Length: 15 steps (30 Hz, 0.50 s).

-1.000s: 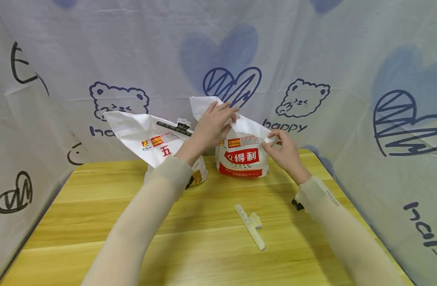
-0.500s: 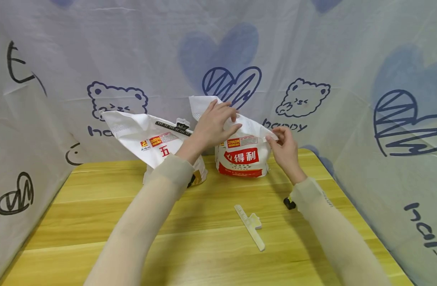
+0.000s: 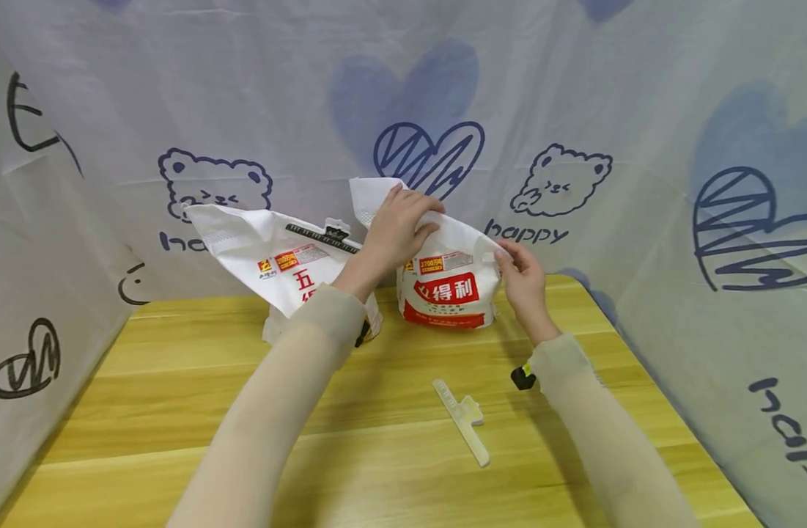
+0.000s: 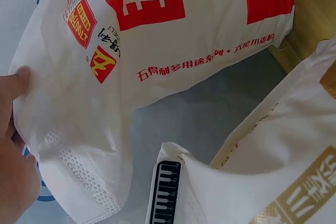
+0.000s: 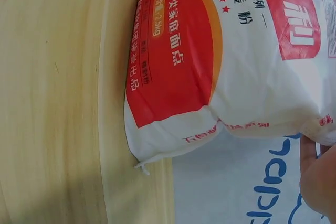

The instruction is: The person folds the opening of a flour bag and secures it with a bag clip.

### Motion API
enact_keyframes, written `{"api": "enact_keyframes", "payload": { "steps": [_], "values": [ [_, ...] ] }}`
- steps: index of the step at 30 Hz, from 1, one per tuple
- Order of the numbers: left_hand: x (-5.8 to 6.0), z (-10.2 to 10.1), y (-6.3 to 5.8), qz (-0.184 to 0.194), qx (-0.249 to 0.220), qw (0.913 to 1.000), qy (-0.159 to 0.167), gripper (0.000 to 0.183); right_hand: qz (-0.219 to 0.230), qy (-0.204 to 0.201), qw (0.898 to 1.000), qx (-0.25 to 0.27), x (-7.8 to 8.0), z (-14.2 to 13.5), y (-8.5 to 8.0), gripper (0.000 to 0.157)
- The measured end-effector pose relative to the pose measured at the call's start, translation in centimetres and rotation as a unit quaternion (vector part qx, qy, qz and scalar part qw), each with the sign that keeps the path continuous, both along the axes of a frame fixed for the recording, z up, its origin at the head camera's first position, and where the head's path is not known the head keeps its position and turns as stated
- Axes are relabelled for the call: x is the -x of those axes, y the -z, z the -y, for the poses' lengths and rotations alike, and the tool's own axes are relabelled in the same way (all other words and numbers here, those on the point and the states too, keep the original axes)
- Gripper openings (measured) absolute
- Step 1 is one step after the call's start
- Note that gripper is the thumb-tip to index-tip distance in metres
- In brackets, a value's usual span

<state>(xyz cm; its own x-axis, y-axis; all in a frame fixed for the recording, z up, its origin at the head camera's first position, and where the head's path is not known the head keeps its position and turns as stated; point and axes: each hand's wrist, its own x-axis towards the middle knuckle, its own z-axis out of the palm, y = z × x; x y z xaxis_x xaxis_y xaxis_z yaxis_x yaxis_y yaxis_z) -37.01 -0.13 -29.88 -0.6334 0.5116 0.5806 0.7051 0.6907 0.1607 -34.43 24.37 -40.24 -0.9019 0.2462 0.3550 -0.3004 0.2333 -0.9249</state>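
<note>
Curtain cloth (image 3: 291, 95) printed with bears and hearts is hanging behind the red-labelled flour bag (image 3: 446, 292) we are handling. Under and in front of that flour bag, a wood-grain table (image 3: 179, 400) is spreading out. The flour bag itself is standing upright at the table's back. Just left of it, a second flour sack (image 3: 281, 275) is standing, its white top slanting leftward. Along the flour bag's top edge, we are gripping with our left hand (image 3: 402, 226), thumb lying against the front. At its upper right corner, we are pinching the edge between thumb and fingers of our right hand (image 3: 523, 277). Left of the flour bag, a black piano-key clip (image 3: 322, 237) is clamping the second flour sack's top. In front of the flour bag, well apart, a pale bar clip (image 3: 461, 424) is lying.
</note>
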Motion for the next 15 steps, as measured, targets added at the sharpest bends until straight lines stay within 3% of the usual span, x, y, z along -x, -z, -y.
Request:
{"api": "enact_keyframes", "payload": {
  "steps": [9,15],
  "values": [
    [0.27,-0.15,0.34,-0.029,-0.012,0.9995,-0.01,0.017,0.032,-0.006,0.999,-0.001,0.19,-0.33,-0.05,0.038],
    [0.34,-0.27,0.4,-0.022,-0.016,0.9995,-0.014,0.017,0.037,-0.002,0.999,0.005,0.12,-0.21,-0.41,0.036]
  ]
}}
